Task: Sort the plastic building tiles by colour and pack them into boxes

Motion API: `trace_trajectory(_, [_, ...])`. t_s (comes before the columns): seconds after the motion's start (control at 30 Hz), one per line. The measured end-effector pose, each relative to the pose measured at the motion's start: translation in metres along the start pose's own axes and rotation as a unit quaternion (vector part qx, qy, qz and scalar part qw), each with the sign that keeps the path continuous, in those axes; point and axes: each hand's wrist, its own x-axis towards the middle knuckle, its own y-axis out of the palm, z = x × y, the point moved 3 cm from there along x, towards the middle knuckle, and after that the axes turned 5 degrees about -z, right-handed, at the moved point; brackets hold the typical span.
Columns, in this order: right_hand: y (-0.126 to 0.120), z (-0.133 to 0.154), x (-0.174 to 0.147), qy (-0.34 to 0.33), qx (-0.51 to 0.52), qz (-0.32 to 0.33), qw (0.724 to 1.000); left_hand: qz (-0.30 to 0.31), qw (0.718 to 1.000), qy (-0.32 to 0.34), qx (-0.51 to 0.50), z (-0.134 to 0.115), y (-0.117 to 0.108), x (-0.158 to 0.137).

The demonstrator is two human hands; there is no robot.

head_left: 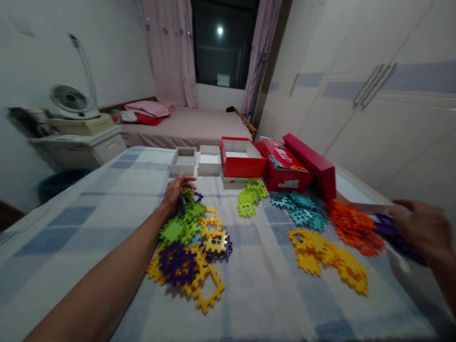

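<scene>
My left hand point(175, 191) is at the far end of a mixed pile of interlocking plastic tiles, fingers stretched to the right and apart. Close under its fingertips are a small green tile point(187, 194) and a purple one point(198, 196). Nearer me in this pile lie green tiles point(174, 230), purple tiles point(178, 263) and yellow tiles point(209, 290), overlapping. At the far right, my right hand point(422, 228) is blurred over a heap of purple tiles point(395, 235). Whether it grips one of them is hidden by the blur.
Sorted heaps of orange tiles point(354, 228), yellow tiles point(329, 256), teal tiles point(302, 210) and lime tiles point(249, 199) lie on the checked cloth point(256, 294). Behind them stand white trays point(209, 167), an open red box point(244, 167), another red box point(290, 180) and a leaning red lid point(313, 164).
</scene>
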Motion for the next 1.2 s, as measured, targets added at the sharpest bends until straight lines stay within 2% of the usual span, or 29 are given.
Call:
trace_trajectory(0.03, [-0.005, 0.021, -0.009, -0.05, 0.035, 0.016, 0.998, -0.002, 1.0, 0.004, 0.0, 0.001, 0.0, 0.002])
trace_trajectory(0.07, [-0.01, 0.044, -0.022, -0.074, 0.083, 0.051, 0.992, -0.004, 1.0, 0.008, 0.0, 0.002, -0.001, 0.003])
trace_trajectory(0.13, [-0.021, 0.094, -0.058, -0.112, 0.202, 0.135, 0.964, -0.003, 1.0, 0.014, 0.0, 0.003, -0.001, 0.004])
trace_trajectory(0.2, [-0.031, 0.149, -0.102, -0.194, 0.271, 0.232, 0.914, 0.003, 1.0, 0.018, -0.002, 0.003, 0.0, 0.003])
trace_trajectory(0.27, [-0.035, 0.198, -0.147, -0.282, 0.307, 0.324, 0.849, 0.009, 1.0, 0.021, -0.005, 0.003, 0.0, 0.001])
trace_trajectory(0.33, [-0.035, 0.236, -0.182, -0.363, 0.326, 0.369, 0.791, 0.014, 1.0, 0.023, -0.008, 0.002, 0.001, 0.001])
trace_trajectory(0.4, [-0.031, 0.262, -0.207, -0.404, 0.313, 0.379, 0.771, 0.016, 1.0, 0.024, -0.009, 0.002, 0.0, 0.001])
trace_trajectory(0.57, [-0.016, 0.292, -0.236, -0.443, 0.228, 0.337, 0.799, 0.014, 1.0, 0.024, -0.009, 0.003, 0.0, 0.003])
trace_trajectory(0.67, [-0.011, 0.293, -0.24, -0.443, 0.236, 0.337, 0.796, 0.012, 1.0, 0.026, -0.011, 0.004, -0.001, 0.004])
trace_trajectory(0.97, [-0.014, 0.283, -0.202, -0.321, 0.374, 0.327, 0.807, 0.017, 0.999, 0.03, -0.014, 0.007, -0.002, 0.007])
trace_trajectory(1.07, [-0.009, 0.295, -0.196, -0.328, 0.364, 0.311, 0.814, 0.017, 0.999, 0.032, -0.013, 0.007, -0.001, 0.006])
trace_trajectory(1.2, [0.007, 0.317, -0.201, -0.388, 0.308, 0.286, 0.82, 0.017, 0.999, 0.034, -0.012, 0.006, -0.001, 0.005])
